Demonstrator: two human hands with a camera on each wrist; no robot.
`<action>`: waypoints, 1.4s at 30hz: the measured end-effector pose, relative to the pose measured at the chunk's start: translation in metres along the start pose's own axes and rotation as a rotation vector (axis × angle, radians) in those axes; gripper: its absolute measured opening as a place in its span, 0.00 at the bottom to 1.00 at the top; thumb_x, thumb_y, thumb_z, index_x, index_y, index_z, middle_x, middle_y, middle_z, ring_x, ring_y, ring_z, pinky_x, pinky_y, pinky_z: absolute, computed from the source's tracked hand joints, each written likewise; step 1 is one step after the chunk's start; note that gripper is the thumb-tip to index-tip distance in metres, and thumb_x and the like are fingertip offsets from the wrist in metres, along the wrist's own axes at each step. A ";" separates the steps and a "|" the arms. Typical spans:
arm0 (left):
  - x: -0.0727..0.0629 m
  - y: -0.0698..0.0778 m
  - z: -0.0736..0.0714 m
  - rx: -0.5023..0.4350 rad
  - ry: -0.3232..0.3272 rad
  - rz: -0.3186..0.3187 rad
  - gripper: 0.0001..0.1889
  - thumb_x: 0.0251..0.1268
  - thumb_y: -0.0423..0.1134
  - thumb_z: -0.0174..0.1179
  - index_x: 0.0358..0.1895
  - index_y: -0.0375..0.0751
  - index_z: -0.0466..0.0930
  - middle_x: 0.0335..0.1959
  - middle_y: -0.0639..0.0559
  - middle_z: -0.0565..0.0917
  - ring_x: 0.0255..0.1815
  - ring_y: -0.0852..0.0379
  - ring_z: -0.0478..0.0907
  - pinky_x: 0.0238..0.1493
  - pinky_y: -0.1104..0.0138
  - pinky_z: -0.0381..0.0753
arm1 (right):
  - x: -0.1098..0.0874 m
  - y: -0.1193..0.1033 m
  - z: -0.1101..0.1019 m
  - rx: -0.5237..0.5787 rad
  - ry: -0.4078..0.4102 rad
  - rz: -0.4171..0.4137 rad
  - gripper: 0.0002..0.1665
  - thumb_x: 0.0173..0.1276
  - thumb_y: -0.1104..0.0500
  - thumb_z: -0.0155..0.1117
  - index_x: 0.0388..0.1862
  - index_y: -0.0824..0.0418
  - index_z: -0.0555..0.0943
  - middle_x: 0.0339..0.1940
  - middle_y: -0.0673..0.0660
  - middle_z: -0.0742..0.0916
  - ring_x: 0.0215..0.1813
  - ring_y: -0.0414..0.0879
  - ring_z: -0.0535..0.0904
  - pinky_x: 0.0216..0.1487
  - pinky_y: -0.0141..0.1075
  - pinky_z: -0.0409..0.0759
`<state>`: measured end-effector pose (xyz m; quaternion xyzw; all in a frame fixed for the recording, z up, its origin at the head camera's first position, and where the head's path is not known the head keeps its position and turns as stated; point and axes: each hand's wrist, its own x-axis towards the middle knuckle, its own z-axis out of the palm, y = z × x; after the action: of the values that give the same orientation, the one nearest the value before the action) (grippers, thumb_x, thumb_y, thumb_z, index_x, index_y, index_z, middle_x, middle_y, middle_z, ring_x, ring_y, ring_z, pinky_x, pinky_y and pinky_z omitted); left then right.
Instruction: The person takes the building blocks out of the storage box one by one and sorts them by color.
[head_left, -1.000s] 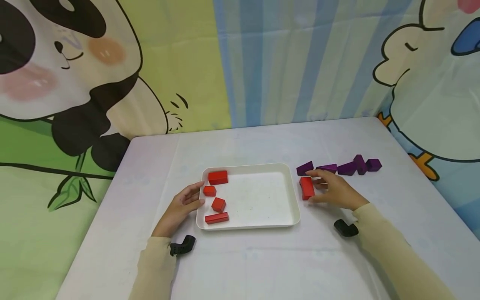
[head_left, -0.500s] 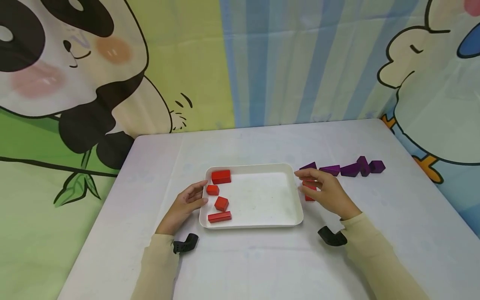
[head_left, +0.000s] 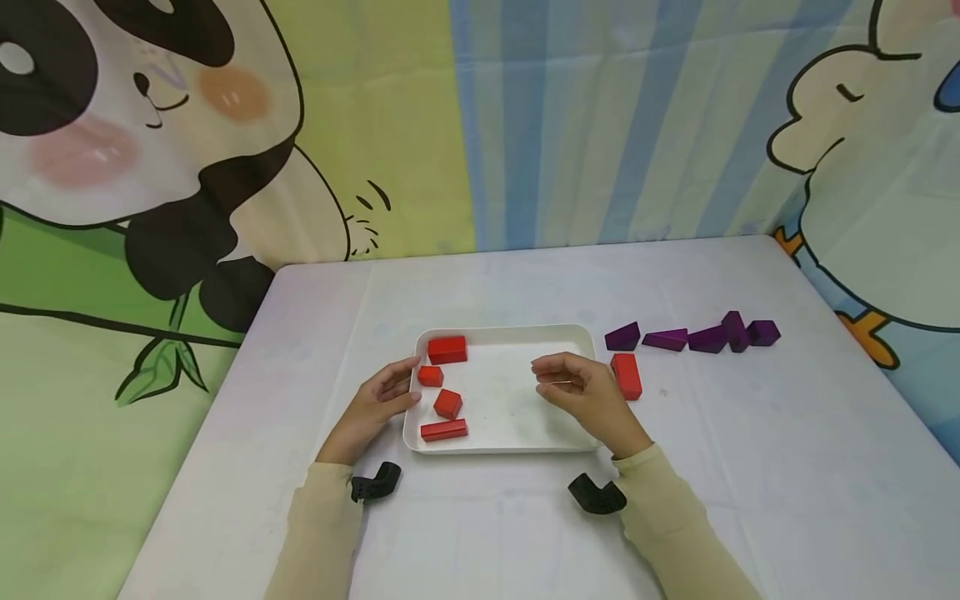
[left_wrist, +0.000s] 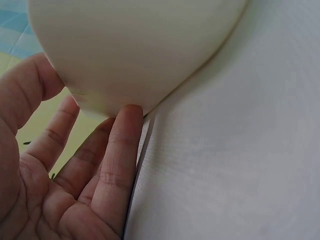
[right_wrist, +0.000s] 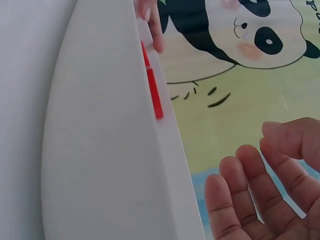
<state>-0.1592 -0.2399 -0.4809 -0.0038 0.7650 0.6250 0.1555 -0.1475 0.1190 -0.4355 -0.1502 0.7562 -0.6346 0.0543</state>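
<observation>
White rectangular tray point(head_left: 502, 367): my right hand point(head_left: 590, 397) hides part of its right rim from the head view; in the left wrist view its inside is hidden and the top edge cuts it off.
Small red angular blocks point(head_left: 447, 350): from my right wrist, the tray wall hides all but red slivers.
My left hand point(head_left: 369, 408): in the right wrist view, the top edge leaves only part showing.
My long beige sleeves point(head_left: 321, 525): cut off at the head view's bottom.
</observation>
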 end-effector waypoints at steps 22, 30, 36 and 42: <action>0.004 0.005 0.004 0.021 0.009 0.012 0.33 0.77 0.37 0.67 0.82 0.47 0.69 0.80 0.40 0.71 0.79 0.38 0.70 0.79 0.44 0.68 | 0.025 0.004 0.079 -0.144 -0.235 0.134 0.13 0.64 0.73 0.75 0.48 0.68 0.89 0.46 0.59 0.92 0.47 0.46 0.88 0.55 0.37 0.88; 0.004 0.006 0.004 0.028 0.012 0.019 0.33 0.76 0.37 0.67 0.82 0.47 0.70 0.80 0.40 0.71 0.79 0.38 0.70 0.79 0.43 0.68 | 0.030 0.000 0.092 -0.298 -0.245 0.055 0.11 0.60 0.74 0.80 0.41 0.65 0.90 0.39 0.55 0.91 0.40 0.42 0.84 0.48 0.30 0.84; 0.004 0.004 0.003 0.025 0.005 0.022 0.33 0.77 0.36 0.67 0.82 0.46 0.69 0.81 0.40 0.71 0.80 0.38 0.69 0.79 0.46 0.70 | 0.027 0.001 0.089 -0.281 -0.221 0.052 0.10 0.62 0.74 0.76 0.39 0.64 0.91 0.36 0.53 0.91 0.38 0.38 0.83 0.47 0.31 0.84; 0.001 0.001 0.002 0.009 0.000 0.021 0.33 0.78 0.36 0.66 0.82 0.45 0.69 0.82 0.43 0.70 0.81 0.40 0.68 0.76 0.53 0.73 | 0.021 0.002 0.069 -0.219 -0.226 0.053 0.09 0.65 0.72 0.74 0.42 0.62 0.91 0.41 0.52 0.91 0.44 0.43 0.86 0.52 0.34 0.87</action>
<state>-0.1596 -0.2376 -0.4803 0.0051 0.7679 0.6230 0.1488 -0.1489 0.0477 -0.4484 -0.2057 0.8137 -0.5256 0.1392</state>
